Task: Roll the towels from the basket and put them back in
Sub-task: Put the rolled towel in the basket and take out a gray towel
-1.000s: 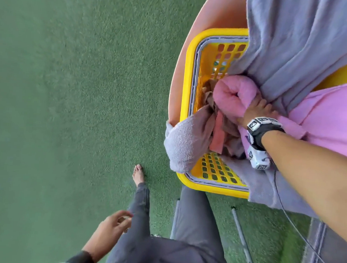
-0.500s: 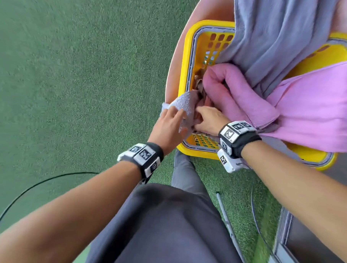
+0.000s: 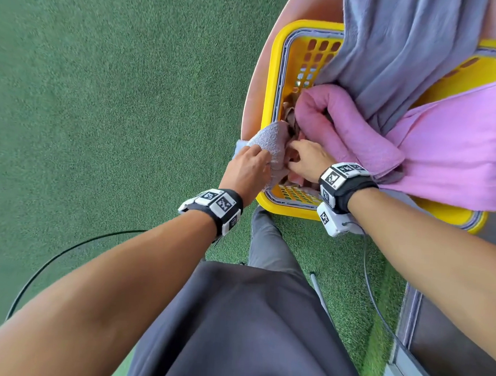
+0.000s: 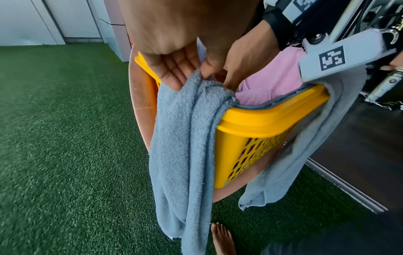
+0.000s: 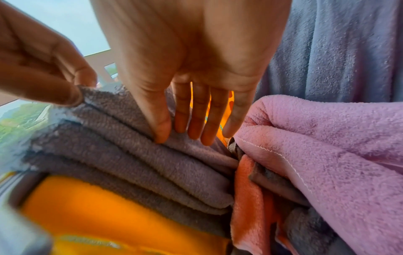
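A yellow perforated basket (image 3: 269, 103) (image 4: 261, 119) holds jumbled towels. A grey towel (image 3: 271, 137) (image 4: 185, 138) (image 5: 152, 163) hangs in folds over its near-left corner. My left hand (image 3: 263, 157) (image 4: 196, 72) (image 5: 76, 93) pinches that towel's top edge between thumb and fingers. My right hand (image 3: 296, 156) (image 5: 191, 134) reaches into the basket, its straight fingers and thumb touching the towel's inner folds. A pink towel (image 3: 442, 145) (image 5: 316, 155) and a large grey towel (image 3: 403, 52) spill over the right and far rims. An orange cloth (image 5: 250, 198) lies deeper inside.
The basket stands on a round pink table (image 3: 257, 88) above green turf (image 3: 101, 124). A black cable (image 3: 53, 259) curves across the turf at the left. My bare foot (image 4: 222, 239) is below the basket. A dark floor with a metal track (image 3: 433, 338) borders the right.
A second ago my left hand hung by my leg and my right hand lay on the pink towel. Both have come to the grey towel at the basket's near-left corner.
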The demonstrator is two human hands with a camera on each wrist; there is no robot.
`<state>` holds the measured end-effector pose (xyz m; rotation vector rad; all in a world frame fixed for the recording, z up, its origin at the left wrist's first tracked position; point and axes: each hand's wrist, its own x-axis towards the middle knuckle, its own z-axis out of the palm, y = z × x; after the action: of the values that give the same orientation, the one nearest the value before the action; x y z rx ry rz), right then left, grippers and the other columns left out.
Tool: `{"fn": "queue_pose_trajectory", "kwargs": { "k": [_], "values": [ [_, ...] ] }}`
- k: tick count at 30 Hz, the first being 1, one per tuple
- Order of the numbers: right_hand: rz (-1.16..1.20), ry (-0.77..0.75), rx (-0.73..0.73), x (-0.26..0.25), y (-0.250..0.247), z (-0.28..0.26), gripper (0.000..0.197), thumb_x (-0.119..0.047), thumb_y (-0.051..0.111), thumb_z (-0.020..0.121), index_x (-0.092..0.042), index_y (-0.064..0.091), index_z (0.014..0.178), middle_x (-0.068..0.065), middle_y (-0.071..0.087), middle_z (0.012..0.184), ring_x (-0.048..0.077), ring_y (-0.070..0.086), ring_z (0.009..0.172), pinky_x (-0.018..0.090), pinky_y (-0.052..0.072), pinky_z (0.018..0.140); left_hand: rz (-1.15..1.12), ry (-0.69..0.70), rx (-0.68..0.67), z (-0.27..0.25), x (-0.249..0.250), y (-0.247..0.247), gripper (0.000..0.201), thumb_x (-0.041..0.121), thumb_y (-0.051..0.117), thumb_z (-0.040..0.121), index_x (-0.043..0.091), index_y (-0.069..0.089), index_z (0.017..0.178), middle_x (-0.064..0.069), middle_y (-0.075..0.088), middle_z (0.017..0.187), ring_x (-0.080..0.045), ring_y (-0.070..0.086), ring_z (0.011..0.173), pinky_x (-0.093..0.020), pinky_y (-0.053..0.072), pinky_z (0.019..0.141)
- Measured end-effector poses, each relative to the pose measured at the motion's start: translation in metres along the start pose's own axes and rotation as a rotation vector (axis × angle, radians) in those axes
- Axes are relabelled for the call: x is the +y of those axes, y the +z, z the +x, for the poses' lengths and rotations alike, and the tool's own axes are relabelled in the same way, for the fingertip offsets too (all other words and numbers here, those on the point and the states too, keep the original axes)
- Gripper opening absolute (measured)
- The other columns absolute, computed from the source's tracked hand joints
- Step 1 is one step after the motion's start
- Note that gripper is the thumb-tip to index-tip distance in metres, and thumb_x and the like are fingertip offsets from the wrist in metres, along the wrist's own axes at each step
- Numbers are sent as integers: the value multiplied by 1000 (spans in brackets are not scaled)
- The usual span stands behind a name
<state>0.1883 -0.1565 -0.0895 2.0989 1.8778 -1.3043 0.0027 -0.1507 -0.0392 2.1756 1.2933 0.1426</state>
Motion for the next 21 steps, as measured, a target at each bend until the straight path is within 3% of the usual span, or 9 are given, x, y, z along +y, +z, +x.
{"fn": "queue_pose_trajectory", "kwargs": {
  "k": [2, 4, 6, 8, 10, 12, 14, 17, 21],
  "values": [
    [5, 3, -40, 0, -1, 6, 44, -36, 68, 67, -20, 54, 106, 7, 61, 107, 29, 60, 100, 43, 50, 86, -36, -26, 0, 1, 3, -5, 7, 11, 62, 77, 5, 65, 79, -12, 62, 75, -31, 58, 67, -39, 50, 58],
    [32, -13, -98, -1, -5, 9, 70, -47, 79, 58, -20, 50, 116, 6, 58, 111, 24, 57, 100, 39, 49, 87, -96, -57, 14, 4, 7, -18, 9, 17, 63, 75, 8, 66, 77, -10, 64, 74, -30, 60, 64, -35, 50, 59],
    [63, -67, -105, -1, -11, 10, 82, -53, 82, 54, -21, 52, 124, 5, 59, 114, 21, 56, 102, 38, 48, 88, -157, -73, 53, 11, 10, -40, 11, 22, 64, 74, 13, 68, 76, -5, 68, 74, -26, 63, 64, -35, 53, 62],
    [217, -92, -80, -3, -22, 5, 74, -50, 84, 58, -23, 58, 121, 2, 65, 109, 14, 59, 97, 36, 49, 87, -232, -69, 104, 22, 15, -70, 13, 25, 65, 72, 14, 70, 76, 0, 70, 73, -19, 66, 66, -34, 55, 65],
    [361, -96, -28, -8, -35, 1, 49, -34, 83, 69, -17, 64, 111, 1, 69, 95, 1, 59, 82, 24, 46, 79, -298, -36, 140, 33, 22, -106, 14, 26, 64, 71, 14, 70, 75, 5, 69, 71, -11, 66, 67, -31, 55, 68],
    [437, -101, 121, -25, -53, -7, 34, -36, 76, 77, -11, 66, 97, 10, 67, 85, 7, 56, 74, 25, 45, 79, -341, 9, 183, 42, 28, -144, 12, 25, 66, 72, 14, 70, 76, 5, 69, 72, -7, 65, 68, -29, 55, 71],
    [467, -150, 309, -55, -82, -18, 36, -44, 70, 79, -9, 60, 83, 5, 56, 72, 12, 47, 68, 30, 39, 71, -356, 43, 266, 49, 27, -185, 10, 23, 66, 73, 14, 70, 77, 3, 70, 75, -5, 64, 69, -27, 55, 72],
    [430, -246, 476, -120, -136, -49, 20, -30, 60, 91, -16, 57, 78, -11, 40, 67, -2, 34, 62, 23, 29, 62, -368, 84, 382, 55, 15, -254, 4, 17, 69, 77, 14, 71, 79, 9, 67, 73, 6, 58, 63, -14, 51, 65],
    [306, -360, 686, -227, -195, -94, 31, -28, 52, 98, -20, 45, 69, -9, 32, 60, -1, 34, 54, 19, 28, 57, -347, 183, 533, 46, -5, -356, 5, 16, 69, 77, 16, 72, 81, 18, 61, 67, 13, 53, 54, -3, 39, 55]
  ]
}}
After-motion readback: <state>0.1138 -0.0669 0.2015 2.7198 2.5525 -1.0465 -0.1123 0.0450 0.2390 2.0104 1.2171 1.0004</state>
